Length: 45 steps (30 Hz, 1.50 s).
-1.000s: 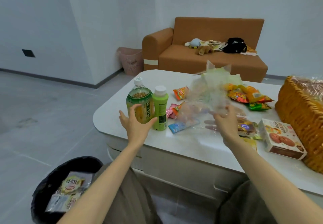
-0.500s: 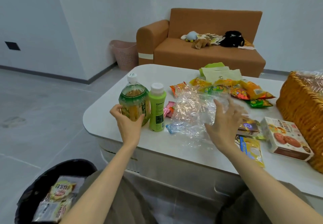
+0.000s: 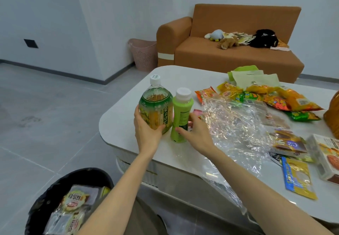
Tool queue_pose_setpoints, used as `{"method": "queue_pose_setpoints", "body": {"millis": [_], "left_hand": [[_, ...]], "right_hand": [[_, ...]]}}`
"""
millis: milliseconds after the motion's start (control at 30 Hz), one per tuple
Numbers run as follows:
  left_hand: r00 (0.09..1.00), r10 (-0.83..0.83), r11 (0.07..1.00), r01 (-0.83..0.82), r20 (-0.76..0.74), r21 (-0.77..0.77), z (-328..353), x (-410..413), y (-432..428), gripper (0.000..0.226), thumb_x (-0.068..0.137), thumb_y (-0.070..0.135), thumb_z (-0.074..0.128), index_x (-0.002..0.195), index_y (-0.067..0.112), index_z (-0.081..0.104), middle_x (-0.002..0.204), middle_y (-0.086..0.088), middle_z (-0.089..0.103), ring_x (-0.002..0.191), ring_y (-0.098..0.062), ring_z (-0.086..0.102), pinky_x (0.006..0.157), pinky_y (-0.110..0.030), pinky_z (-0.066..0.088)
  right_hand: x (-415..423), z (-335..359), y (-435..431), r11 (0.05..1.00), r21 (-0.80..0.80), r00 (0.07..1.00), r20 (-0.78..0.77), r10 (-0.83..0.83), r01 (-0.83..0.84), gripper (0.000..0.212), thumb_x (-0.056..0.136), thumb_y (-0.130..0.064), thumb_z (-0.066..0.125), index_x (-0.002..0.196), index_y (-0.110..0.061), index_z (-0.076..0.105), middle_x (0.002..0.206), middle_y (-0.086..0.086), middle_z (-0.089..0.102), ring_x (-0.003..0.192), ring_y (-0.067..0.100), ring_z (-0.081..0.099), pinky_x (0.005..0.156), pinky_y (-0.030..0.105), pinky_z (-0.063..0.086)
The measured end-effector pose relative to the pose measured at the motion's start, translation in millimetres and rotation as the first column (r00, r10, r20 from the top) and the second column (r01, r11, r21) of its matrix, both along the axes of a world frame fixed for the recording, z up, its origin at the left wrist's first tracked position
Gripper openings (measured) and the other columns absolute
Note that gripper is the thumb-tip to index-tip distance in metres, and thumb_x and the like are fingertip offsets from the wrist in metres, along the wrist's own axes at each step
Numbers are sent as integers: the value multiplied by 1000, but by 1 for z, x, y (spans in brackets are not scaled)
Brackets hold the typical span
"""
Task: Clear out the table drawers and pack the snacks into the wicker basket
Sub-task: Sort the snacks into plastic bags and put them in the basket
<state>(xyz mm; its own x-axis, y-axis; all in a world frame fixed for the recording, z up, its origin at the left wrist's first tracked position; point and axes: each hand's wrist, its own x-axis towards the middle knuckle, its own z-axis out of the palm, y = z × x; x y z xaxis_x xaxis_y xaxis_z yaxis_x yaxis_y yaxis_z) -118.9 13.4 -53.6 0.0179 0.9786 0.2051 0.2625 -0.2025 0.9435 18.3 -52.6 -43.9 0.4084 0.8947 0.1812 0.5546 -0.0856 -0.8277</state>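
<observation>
The left hand (image 3: 146,131) clasps a clear green-labelled tea bottle (image 3: 156,109), the right hand (image 3: 199,133) a slim lime-green plastic bottle (image 3: 182,113) between its fingers.

Left hand (image 3: 146,132) is gripping the tea bottle (image 3: 156,110) and right hand (image 3: 196,133) is clasping the green bottle (image 3: 181,115) just beside it, both standing upright at the table's (image 3: 124,124) left end.
</observation>
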Motion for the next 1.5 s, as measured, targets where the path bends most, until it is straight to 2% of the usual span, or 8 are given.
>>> {"method": "queue_pose_setpoints", "body": {"millis": [133,567,833,933,1067,1267,1400,1500], "left_hand": [[1000,17,1000,-17,-5,-2,-3,5,28,100,65,11,87,145,23,27,136,-1,46,124,-20,49,103,-39,44],[994,-109,994,108,-28,-3,-9,62,159,101,65,17,87,147,24,27,140,-1,48,128,-19,47,107,-41,41],[988,-146,989,147,-44,33,-15,92,188,101,68,16,85,149,23,24,141,-1,48,128,-20,46,106,-42,42],[983,-177,984,176,-47,-33,-11,90,178,110,73,13,82,153,24,7,148,-3,40,134,-21,41,110,-43,38],[977,-210,960,214,42,-181,15,79,148,115,80,7,74,151,22,-15,156,-9,23,141,-22,30,112,-37,28],[965,-263,961,261,-8,-94,43,55,64,85,87,6,66,151,22,12,142,0,38,125,-15,43,92,-14,34],[880,-444,889,409,-169,-207,28,49,8,56,92,29,61,142,23,37,140,-3,47,120,-17,47,97,-30,42],[791,-574,801,488,-212,-345,15,50,-26,62,91,42,59,144,23,34,139,-3,47,115,-15,49,95,-30,45]], "right_hand": [[1,1,31,999,-19,998,47,36,-36,48,83,-26,73,125,-14,54,118,-2,65,104,14,59,86,32,52],[74,8,158,992,-37,977,182,-114,123,36,85,-25,69,118,-13,59,116,1,66,86,12,55,71,23,39],[100,1,185,990,-33,981,137,-135,140,36,86,-22,69,119,-10,59,119,5,65,102,21,62,82,28,48],[94,6,179,984,-80,986,51,-157,160,47,88,-23,68,130,-8,53,131,7,59,114,23,57,85,25,44],[88,27,158,965,-104,968,-59,-246,239,67,88,-13,67,144,-2,32,145,13,43,129,28,46,103,39,42],[77,58,82,983,-4,976,-121,-182,183,56,89,-5,62,142,-10,43,142,4,49,117,17,56,102,40,46],[82,53,10,986,41,985,-71,-160,163,48,91,-4,60,137,-14,50,136,1,54,107,10,55,88,26,47],[91,41,-45,973,23,973,-1,-231,231,46,92,-8,59,136,-16,52,136,-2,54,114,15,55,84,25,44]]}}
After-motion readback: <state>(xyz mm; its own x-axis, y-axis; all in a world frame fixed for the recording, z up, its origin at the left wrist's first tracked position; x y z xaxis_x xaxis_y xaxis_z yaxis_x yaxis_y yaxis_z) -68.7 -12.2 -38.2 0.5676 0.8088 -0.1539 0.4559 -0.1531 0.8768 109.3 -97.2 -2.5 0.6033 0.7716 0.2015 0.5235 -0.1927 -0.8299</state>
